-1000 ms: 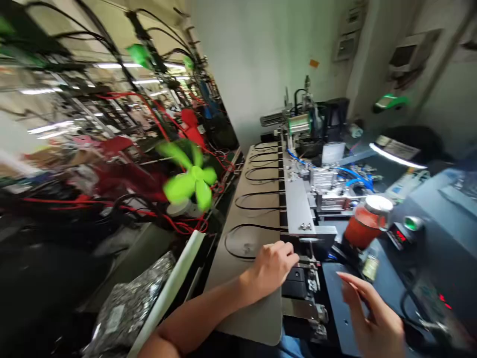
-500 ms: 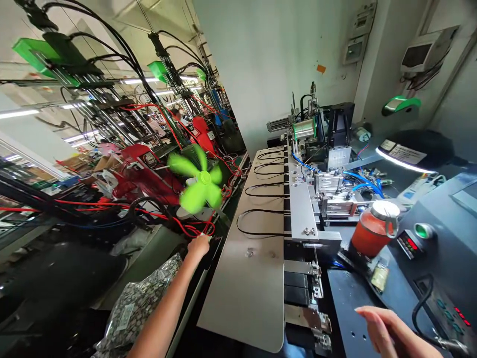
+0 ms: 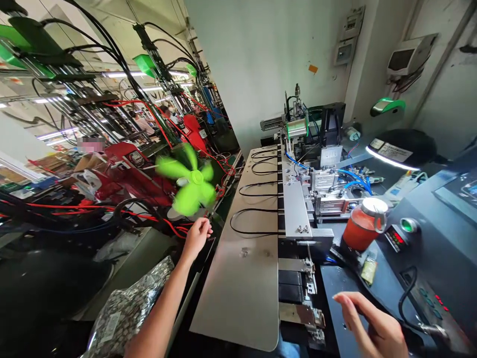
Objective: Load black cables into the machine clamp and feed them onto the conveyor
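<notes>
My left hand (image 3: 198, 234) reaches out just below the spinning green fan (image 3: 197, 177), fingers curled together. Whether anything small is between them I cannot make out. On my right, my right hand (image 3: 376, 323) hovers over the dark machine base, thumb and forefinger tips pressed together with nothing visible between them. Between the hands lies a long grey metal plate (image 3: 238, 293). Black cable loops (image 3: 233, 221) rest across it, their ends held along a metal rail (image 3: 297, 209).
A silvery bag (image 3: 122, 313) lies under my left forearm. At the right are a jar of red liquid (image 3: 360, 228), a lit lamp (image 3: 395, 158), a small yellowish bottle (image 3: 368, 271) and a control box (image 3: 432, 238). Pneumatic cylinders (image 3: 328, 186) and a wire spool (image 3: 297, 128) stand farther back.
The view has shifted slightly to the right. My left hand has turned and its fingers show more, still near the fan. My right hand has moved further into view, its pinch kept.
</notes>
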